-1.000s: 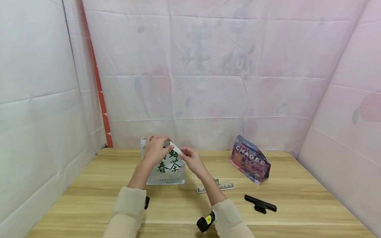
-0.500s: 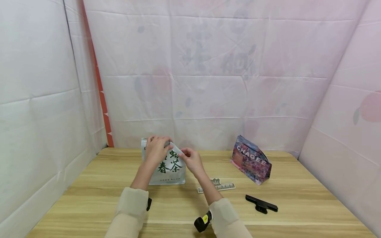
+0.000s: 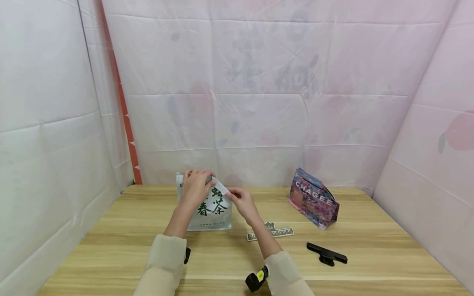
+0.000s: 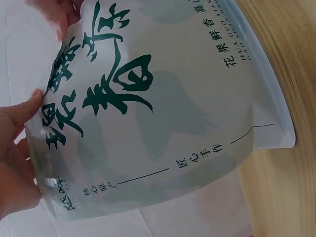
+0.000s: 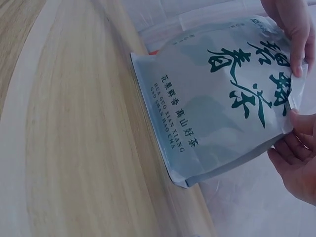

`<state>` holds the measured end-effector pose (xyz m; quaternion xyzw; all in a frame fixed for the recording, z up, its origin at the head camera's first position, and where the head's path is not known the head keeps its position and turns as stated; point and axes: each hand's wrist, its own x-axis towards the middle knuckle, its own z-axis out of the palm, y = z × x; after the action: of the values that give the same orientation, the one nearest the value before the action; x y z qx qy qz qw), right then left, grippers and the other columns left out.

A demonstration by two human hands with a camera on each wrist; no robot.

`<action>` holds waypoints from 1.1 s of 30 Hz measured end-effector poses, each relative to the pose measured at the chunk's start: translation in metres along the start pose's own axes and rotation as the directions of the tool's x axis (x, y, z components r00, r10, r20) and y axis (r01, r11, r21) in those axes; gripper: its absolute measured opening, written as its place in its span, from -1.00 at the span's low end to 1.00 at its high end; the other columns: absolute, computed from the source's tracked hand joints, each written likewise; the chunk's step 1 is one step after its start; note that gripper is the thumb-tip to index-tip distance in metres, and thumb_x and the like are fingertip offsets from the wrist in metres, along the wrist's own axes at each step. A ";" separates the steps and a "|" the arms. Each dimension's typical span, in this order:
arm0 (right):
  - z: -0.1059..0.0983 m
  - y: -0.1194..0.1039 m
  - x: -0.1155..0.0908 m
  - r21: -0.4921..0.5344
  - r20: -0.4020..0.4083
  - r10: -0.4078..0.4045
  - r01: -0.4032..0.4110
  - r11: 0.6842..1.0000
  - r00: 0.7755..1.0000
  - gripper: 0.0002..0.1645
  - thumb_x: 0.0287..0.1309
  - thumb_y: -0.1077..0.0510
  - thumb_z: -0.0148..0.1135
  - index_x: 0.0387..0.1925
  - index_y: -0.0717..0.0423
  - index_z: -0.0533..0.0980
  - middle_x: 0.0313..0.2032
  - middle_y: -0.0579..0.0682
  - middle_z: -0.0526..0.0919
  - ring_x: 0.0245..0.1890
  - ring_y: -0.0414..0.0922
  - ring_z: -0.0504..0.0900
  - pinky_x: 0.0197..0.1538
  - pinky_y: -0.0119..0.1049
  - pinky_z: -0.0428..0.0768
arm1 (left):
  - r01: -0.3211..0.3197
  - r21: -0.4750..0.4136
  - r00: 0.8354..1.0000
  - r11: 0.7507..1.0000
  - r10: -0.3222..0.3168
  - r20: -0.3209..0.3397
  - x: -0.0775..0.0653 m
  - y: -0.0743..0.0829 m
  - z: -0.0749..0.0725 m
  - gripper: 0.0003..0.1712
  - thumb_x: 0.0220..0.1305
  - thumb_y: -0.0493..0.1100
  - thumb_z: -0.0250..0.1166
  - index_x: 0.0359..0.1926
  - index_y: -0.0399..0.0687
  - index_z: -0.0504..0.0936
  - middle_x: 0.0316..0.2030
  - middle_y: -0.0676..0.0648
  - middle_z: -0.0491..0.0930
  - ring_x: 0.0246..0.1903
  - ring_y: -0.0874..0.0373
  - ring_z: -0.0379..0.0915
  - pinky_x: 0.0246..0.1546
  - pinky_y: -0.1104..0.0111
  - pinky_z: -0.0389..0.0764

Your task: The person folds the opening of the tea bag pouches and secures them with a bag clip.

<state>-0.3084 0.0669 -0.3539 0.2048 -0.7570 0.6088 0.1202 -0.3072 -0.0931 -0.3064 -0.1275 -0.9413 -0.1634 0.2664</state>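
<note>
Pouch (image 3: 212,218) is pale silver, dark-green characters. CHAGEE bag (image 3: 312,202) is mottled blue-purple-pink, white lettering. Piano clip (image 3: 282,232): black-and-white key print. Other clip (image 3: 327,253): black. Table (image 3: 122,234): tan woodgrain.

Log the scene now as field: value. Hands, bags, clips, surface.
white bag: green lettering, upright; top edge slopes down toward the right hand
left hand: grips the white bag at its top
right hand: pinches the white bag's top, near its right corner
CHAGEE bag: standing, right of the white bag, untouched
piano-key clip: lying flat, partly hidden by right forearm
black clip: lying nearer the camera than CHAGEE bag
surface: wood-grain table
</note>
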 end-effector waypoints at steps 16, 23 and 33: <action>0.008 0.021 0.010 -0.062 -0.159 0.077 -0.088 0.994 0.984 -0.89 0.07 0.38 0.21 -0.36 0.41 0.59 -0.42 0.12 0.62 -0.47 -0.22 0.46 -0.39 -0.39 0.44 | 0.008 -0.027 1.000 1.000 -0.008 -0.017 -0.004 -0.008 -0.005 -0.65 0.15 0.05 0.29 -0.12 -0.04 0.60 -0.11 -0.03 0.58 -0.03 0.01 0.37 0.24 0.08 -0.12; 0.009 0.022 0.008 -0.033 -0.138 0.038 -0.043 0.999 0.990 -0.88 0.07 0.38 0.20 -0.34 0.42 0.58 -0.40 0.14 0.63 -0.45 -0.22 0.48 -0.35 -0.40 0.44 | 0.017 0.014 0.992 1.000 -0.015 -0.126 -0.007 -0.010 0.003 -0.71 0.14 0.02 0.31 -0.19 -0.03 0.63 -0.16 -0.03 0.60 -0.06 0.01 0.37 0.26 0.10 -0.15; 0.010 -0.005 0.001 0.057 -0.087 -0.072 0.077 0.995 0.994 -0.81 0.09 0.45 0.15 -0.24 0.55 0.50 -0.28 0.34 0.59 -0.29 0.07 0.55 -0.26 -0.41 0.49 | -0.014 0.034 0.981 0.999 0.021 -0.190 -0.008 -0.010 0.007 -0.73 0.11 0.01 0.33 -0.22 -0.02 0.63 -0.22 -0.02 0.60 -0.10 0.01 0.38 0.23 0.08 -0.05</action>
<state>-0.3063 0.0561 -0.3511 0.2102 -0.7243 0.6346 0.1687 -0.3076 -0.1011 -0.3188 -0.1152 -0.9128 -0.1574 0.3588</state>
